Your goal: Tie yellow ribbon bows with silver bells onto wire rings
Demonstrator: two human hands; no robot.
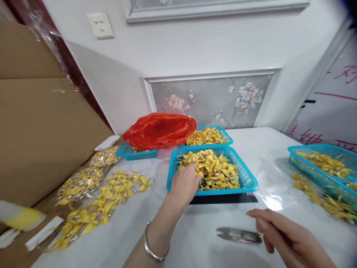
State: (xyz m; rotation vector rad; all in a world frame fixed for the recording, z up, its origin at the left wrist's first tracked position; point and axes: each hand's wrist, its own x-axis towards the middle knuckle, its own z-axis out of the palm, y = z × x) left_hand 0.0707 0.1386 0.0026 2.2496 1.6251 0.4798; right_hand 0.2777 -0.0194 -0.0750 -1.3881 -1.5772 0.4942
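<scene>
My left hand (184,183), with a silver bangle on its wrist, reaches into a blue plastic basket (245,175) full of small yellow folded pieces (216,171); its fingers dig into the pile at the basket's near left corner. Whether it grips a piece is hidden. My right hand (281,232) hovers low over the white table at the near right, fingers loosely curled and holding nothing. Its fingertips are next to a pair of small metal thread snips (237,235) lying flat on the table.
A second blue basket (208,136) of yellow pieces stands behind, a third (134,152) under a red plastic bag (158,129), another (323,165) at the right edge. Loose yellow pieces on rings (106,197) lie left, beside large cardboard (41,123). The wall is close behind.
</scene>
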